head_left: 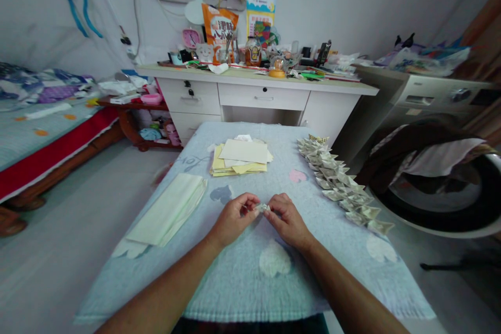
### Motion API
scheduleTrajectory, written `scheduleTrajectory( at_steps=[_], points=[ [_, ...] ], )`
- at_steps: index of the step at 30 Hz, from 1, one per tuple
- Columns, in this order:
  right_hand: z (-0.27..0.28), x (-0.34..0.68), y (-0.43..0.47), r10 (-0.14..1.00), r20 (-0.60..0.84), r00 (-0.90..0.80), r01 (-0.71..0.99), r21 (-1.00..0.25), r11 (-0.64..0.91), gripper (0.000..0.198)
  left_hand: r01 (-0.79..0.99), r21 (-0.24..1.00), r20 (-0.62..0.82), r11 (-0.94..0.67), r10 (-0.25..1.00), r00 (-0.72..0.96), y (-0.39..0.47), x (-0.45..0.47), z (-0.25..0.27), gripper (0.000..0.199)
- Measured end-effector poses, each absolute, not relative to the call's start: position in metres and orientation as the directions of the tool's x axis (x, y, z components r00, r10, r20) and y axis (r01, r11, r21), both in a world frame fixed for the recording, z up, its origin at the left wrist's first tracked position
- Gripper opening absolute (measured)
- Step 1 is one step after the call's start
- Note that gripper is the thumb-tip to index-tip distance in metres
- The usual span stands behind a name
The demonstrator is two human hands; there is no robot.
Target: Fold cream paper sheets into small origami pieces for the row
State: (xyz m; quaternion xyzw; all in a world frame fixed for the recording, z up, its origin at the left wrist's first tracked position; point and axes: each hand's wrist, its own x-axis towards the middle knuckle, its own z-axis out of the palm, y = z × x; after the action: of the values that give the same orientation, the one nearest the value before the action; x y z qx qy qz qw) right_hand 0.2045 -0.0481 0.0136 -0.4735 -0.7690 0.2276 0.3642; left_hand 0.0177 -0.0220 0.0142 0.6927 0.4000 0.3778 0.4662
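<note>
A small folded piece of paper (262, 208) is pinched between my two hands above the middle of the cloth-covered table (238, 282). My left hand (237, 217) grips its left end with thumb and fingers. On its right end, my right hand (288, 221) has thumb and fingertips closed. Part of the paper is hidden by the fingers. Rows of folded paper pieces (338, 180) with pointed tips lie along the table's right side. Beyond my hands sits a stack of yellow and white paper sheets (245, 154). To the left lies a pile of long pale paper sheets (168, 211).
Behind the table stands a white desk (191, 96) loaded with jars, an orange snack bag (219, 31) and a pink clock (191, 38). At the right is a washing machine (438, 94) with its door open and clothes hanging out. A bed (50, 120) stands at the left.
</note>
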Motion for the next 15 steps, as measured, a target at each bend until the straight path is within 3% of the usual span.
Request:
scheduleTrajectory(
  at_steps=[6, 15],
  points=[
    [0.0145, 0.2026, -0.0494, 0.879, 0.33, -0.344, 0.574, -0.667, 0.475, 0.031, 0.313, 0.888, 0.188, -0.337, 0.887, 0.422, -0.0241, 0.0193, 0.0166, 0.014],
    [0.0131, 0.2012, -0.0497, 0.887, 0.306, -0.347, 0.622, -0.633, 0.461, 0.025, 0.305, 0.896, 0.183, -0.323, 0.893, 0.41, -0.0224, 0.0168, 0.0163, 0.014]
  ],
)
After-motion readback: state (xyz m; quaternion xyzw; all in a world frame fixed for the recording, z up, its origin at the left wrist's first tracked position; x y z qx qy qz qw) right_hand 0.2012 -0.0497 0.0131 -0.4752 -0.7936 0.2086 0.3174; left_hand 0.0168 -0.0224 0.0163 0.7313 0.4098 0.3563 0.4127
